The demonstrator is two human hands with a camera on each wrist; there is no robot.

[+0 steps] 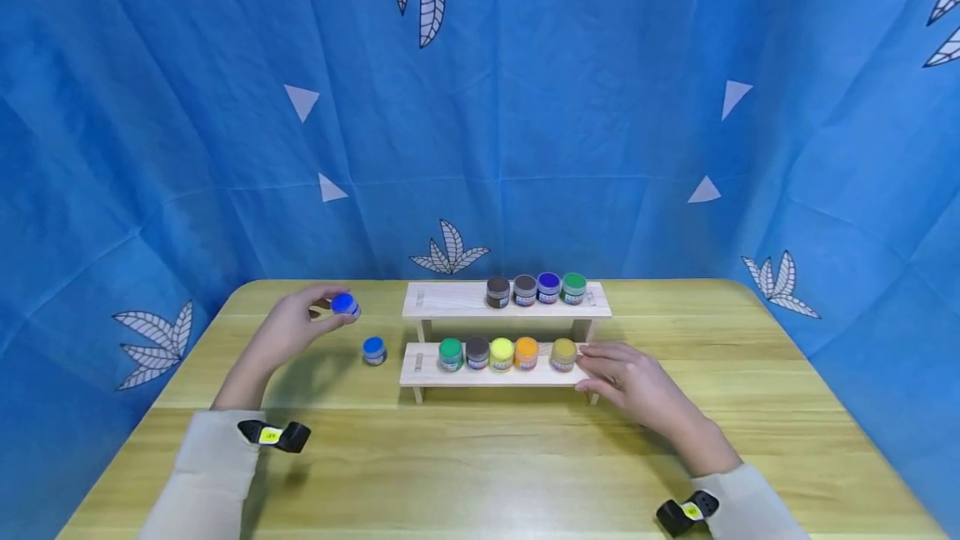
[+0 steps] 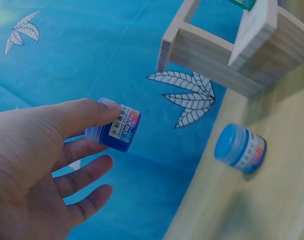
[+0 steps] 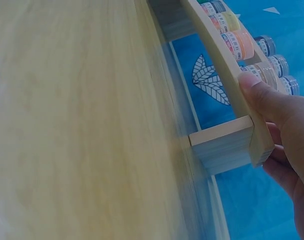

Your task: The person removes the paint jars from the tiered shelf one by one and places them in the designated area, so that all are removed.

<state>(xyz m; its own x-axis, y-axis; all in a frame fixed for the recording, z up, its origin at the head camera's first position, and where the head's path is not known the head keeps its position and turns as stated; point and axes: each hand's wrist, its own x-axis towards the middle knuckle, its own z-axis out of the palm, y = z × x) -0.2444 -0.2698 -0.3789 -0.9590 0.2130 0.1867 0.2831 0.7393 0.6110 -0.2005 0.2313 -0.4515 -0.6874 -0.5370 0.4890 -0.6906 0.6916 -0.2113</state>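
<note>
My left hand [image 1: 294,322] pinches a blue-lidded paint jar [image 1: 346,305] between thumb and fingers, raised over the table's left side. The left wrist view shows this jar [image 2: 122,127] tilted, its printed label facing out. Below it, a second blue paint jar [image 1: 374,351] stands on the table. My right hand [image 1: 637,382] holds the right end of the lower wooden shelf [image 1: 435,377], the thumb at its front edge. Close by the fingertips stands an ochre paint jar [image 1: 563,355]. In the right wrist view, the other fingers are partly hidden behind the shelf end [image 3: 262,145].
Green, dark grey, yellow and orange jars [image 1: 526,353] line the lower shelf, left of the ochre one. On the upper shelf [image 1: 442,300], brown, dark, violet and green jars [image 1: 573,288] stand toward the right. A blue curtain [image 1: 525,123] hangs behind the wooden table [image 1: 465,465].
</note>
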